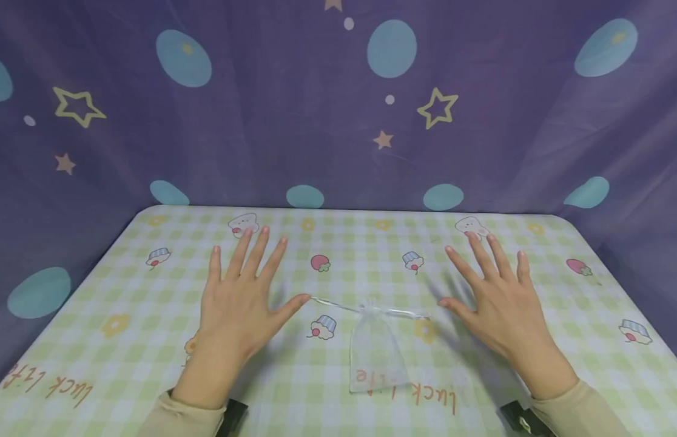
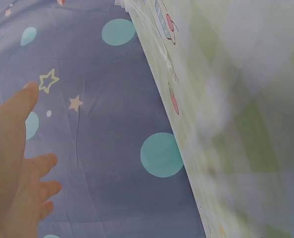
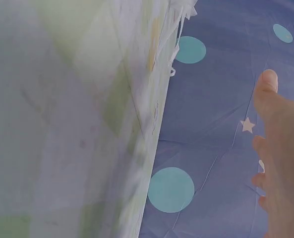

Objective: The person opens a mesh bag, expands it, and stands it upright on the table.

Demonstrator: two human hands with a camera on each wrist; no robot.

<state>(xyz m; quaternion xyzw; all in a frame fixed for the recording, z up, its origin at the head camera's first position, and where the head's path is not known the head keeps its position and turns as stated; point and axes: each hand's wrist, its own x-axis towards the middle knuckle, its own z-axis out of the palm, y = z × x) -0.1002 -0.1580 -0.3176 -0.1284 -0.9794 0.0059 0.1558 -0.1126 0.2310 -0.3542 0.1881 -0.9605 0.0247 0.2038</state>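
Observation:
A small sheer white drawstring pouch lies flat on the table between my hands, its neck gathered and its ribbon ends stretched out to both sides. My left hand is spread over the table to its left, palm down, the thumb tip overlapping the end of the left ribbon in the head view. On the other side my right hand is spread too, its thumb near the end of the right ribbon. Both wrist views show straight fingers holding nothing, with part of the pouch at the top edge.
A green and white checked cloth printed with cupcakes, strawberries and lettering covers the table. Behind it and at both sides hangs a purple curtain with stars and teal ovals. Dark camera mounts sit at both wrists.

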